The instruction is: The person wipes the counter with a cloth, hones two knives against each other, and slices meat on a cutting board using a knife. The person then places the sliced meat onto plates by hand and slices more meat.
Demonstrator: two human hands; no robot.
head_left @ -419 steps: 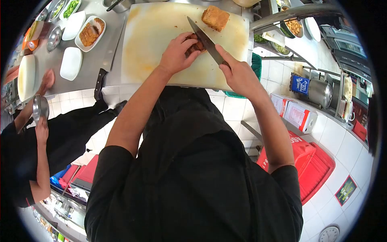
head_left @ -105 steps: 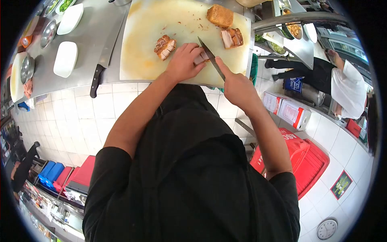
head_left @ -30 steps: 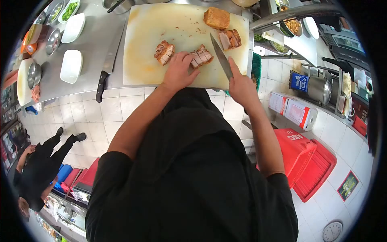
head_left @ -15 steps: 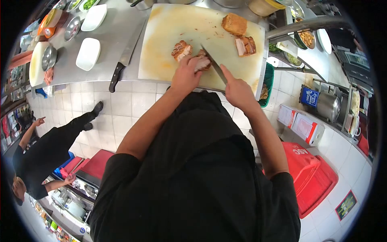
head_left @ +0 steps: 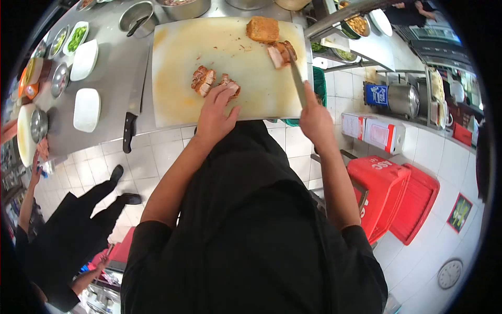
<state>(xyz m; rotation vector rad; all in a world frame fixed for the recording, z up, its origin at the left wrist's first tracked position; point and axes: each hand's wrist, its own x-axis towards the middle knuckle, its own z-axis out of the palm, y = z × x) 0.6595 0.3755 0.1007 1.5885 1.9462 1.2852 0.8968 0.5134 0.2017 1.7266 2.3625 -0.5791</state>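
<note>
A white cutting board (head_left: 172,99) carries browned roast pork. My left hand (head_left: 216,114) lies over a sliced roast pork piece (head_left: 231,87), fingers pressed on its top and thumb out to the side. Just left of it sits another sliced pork piece (head_left: 202,81). My right hand (head_left: 317,118) is closed round the handle of a knife (head_left: 298,81). Its blade points away from me, the tip at a cut pork chunk (head_left: 279,55) by the board's right side. Behind that chunk is an uncut block of pork (head_left: 263,30) with a golden crust.
A second knife (head_left: 137,94) with a black handle lies left of the board, its handle over the counter edge. White dishes (head_left: 87,110) and metal bowls (head_left: 38,125) stand farther left. A person (head_left: 68,225) stands at lower left. A red bin (head_left: 379,180) is at right.
My right hand has moved the knife from the piece under my left hand to the chunk at right. My left hand remains at the sliced pork. The view has shifted.
</note>
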